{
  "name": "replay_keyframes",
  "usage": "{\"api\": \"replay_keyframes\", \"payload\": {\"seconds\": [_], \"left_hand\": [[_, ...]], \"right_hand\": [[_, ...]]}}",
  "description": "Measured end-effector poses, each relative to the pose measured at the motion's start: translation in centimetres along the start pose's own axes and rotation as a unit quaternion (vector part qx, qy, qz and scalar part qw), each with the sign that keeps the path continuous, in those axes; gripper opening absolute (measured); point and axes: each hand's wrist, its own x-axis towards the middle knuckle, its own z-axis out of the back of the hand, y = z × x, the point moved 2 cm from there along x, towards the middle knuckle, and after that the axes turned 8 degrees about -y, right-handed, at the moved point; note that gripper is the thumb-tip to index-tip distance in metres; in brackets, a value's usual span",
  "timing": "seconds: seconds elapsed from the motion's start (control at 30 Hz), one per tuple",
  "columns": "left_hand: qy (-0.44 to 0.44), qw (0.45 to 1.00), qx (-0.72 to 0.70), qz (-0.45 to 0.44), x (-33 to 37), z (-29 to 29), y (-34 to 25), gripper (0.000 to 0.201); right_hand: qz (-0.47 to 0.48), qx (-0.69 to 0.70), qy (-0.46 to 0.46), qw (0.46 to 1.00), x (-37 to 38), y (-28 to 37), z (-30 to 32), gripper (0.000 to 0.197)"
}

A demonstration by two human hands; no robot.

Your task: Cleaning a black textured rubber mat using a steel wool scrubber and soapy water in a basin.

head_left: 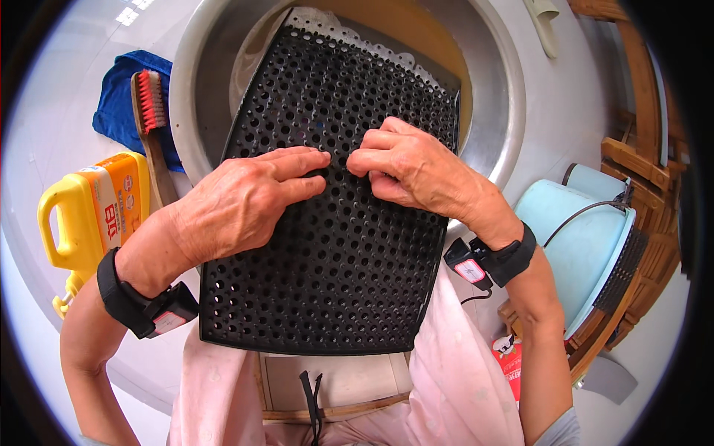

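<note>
A black rubbery mat [320,282] full of round holes slants from above my lap into a wide metal basin [513,97]. Its far end is wet with suds, over brownish water [416,30]. My left hand [249,197] lies on the middle of the mat, its fingers stretched toward the right hand. Facing it, my right hand [409,163] rests on the mat with bent fingers and the thumb tucked close. Whatever is between those fingertips is hidden. A gap of a few centimetres separates the two hands.
At the left stand a yellow jug [97,208] and a wooden scrub brush [152,126] with red bristles, leaning over a blue cloth [115,97]. At right are a light-blue tub [569,230], a cable and wooden furniture [639,163]. A pale scoop-like piece [541,22] lies beyond the basin.
</note>
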Motion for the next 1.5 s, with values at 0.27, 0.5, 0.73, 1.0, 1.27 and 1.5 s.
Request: {"api": "replay_keyframes", "payload": {"seconds": [0.27, 0.5, 0.73, 1.0, 1.27, 1.5], "left_hand": [[-0.003, 0.999, -0.033, 0.026, -0.1, 0.0, 0.4, 0.049], [-0.004, 0.998, -0.055, 0.043, -0.3, 0.0, 0.5, 0.048], [-0.016, 0.997, -0.068, 0.043, -0.3, -0.1, 0.5, 0.048], [-0.035, 0.997, -0.061, 0.032, -0.2, -0.4, 0.6, 0.047], [-0.041, 0.997, -0.059, 0.018, -0.6, -0.3, 0.7, 0.048], [-0.098, 0.991, -0.085, 0.023, -0.3, -0.4, 0.7, 0.029]], "right_hand": [[-0.038, 0.078, -0.030, 0.996, -0.4, -0.7, 0.3, 0.018], [-0.011, -0.001, -0.024, 1.000, -0.3, 0.4, -0.2, 0.019], [-0.092, 0.070, -0.119, 0.986, -0.9, 0.4, -0.1, 0.014], [-0.129, -0.036, -0.133, 0.982, -0.4, 2.1, -1.2, 0.016], [-0.122, 0.126, -0.140, 0.974, -0.5, 1.9, 1.3, 0.023], [0.061, 0.127, -0.096, 0.985, 0.5, 3.3, -2.7, 0.026]]}}
